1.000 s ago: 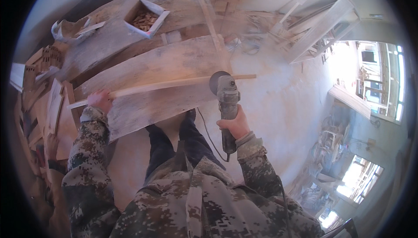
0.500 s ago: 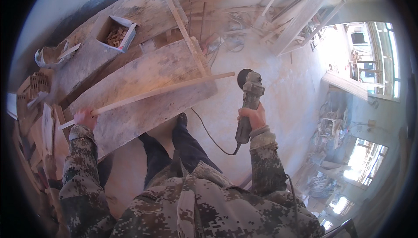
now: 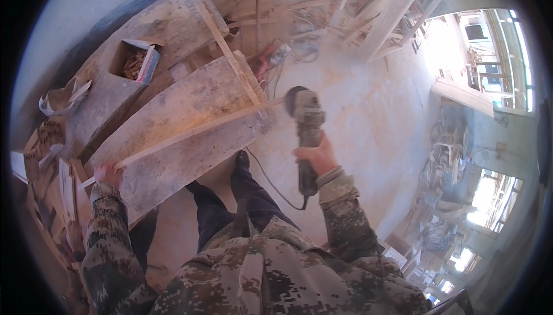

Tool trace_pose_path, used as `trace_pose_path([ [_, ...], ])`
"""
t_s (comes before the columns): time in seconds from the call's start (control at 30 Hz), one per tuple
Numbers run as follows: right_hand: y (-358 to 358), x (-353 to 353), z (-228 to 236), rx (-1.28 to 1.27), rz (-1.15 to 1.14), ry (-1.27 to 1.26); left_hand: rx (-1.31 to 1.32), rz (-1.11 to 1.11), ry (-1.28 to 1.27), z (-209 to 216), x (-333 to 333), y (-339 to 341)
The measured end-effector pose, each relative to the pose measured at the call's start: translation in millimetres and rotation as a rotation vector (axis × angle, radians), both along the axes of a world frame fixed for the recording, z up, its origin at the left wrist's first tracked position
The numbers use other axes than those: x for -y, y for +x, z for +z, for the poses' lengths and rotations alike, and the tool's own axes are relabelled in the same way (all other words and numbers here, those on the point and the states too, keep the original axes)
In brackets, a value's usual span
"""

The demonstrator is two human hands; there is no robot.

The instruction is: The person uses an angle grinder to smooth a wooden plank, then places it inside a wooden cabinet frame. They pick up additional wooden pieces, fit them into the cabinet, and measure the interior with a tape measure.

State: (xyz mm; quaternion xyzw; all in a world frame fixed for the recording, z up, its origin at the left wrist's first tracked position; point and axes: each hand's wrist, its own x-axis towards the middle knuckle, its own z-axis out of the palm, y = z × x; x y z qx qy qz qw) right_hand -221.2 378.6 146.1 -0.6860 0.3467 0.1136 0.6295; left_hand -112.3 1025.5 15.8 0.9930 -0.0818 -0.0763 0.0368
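Now my right hand [image 3: 320, 156], fingers round the grinder [image 3: 309, 133], is back in reach of the strip [image 3: 196, 132] my left hand [image 3: 108, 174] pinches.

Dusty pale floor [image 3: 357, 142], glaring windows [image 3: 494, 201] in a greenish wall [image 3: 483, 136] at right, timber [image 3: 391, 18] heaped beyond
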Motion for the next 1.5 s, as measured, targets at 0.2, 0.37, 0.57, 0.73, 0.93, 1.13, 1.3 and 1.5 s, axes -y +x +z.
trace_pose_path([
  [0.2,-15.5,54.9,19.0,0.009,-0.299,0.109,-0.122,0.065,0.044,17.9,19.8,4.1],
  [0.37,-50.5,35.2,17.6,-0.002,-0.34,0.211,-0.482,0.107,0.12,60.1,40.8,54.0],
  [0.57,-60.6,-29.2,11.0,-0.094,-0.367,0.209,-0.583,0.115,-0.291,34.5,24.4,64.2],
  [0.73,-25.5,-95.8,9.6,-0.085,-0.281,0.221,-0.085,0.156,-0.397,-20.8,-11.2,12.1],
  [0.93,23.2,-176.7,-10.6,-0.012,-0.121,0.523,-0.64,0.385,-1.153,-3.4,158.0,-70.3],
  [1.13,55.5,-247.8,-16.4,-0.03,0.134,0.644,-1.137,0.55,-2.033,57.3,262.8,-43.2],
  [1.3,69.8,-276.2,-7.9,-0.109,0.299,0.664,-1.13,0.686,-2.213,92.2,223.5,-27.5],
  [1.5,67.5,-288.5,-0.4,-0.086,0.338,0.71,-1.199,0.664,-2.228,87.9,205.5,-34.6],
])
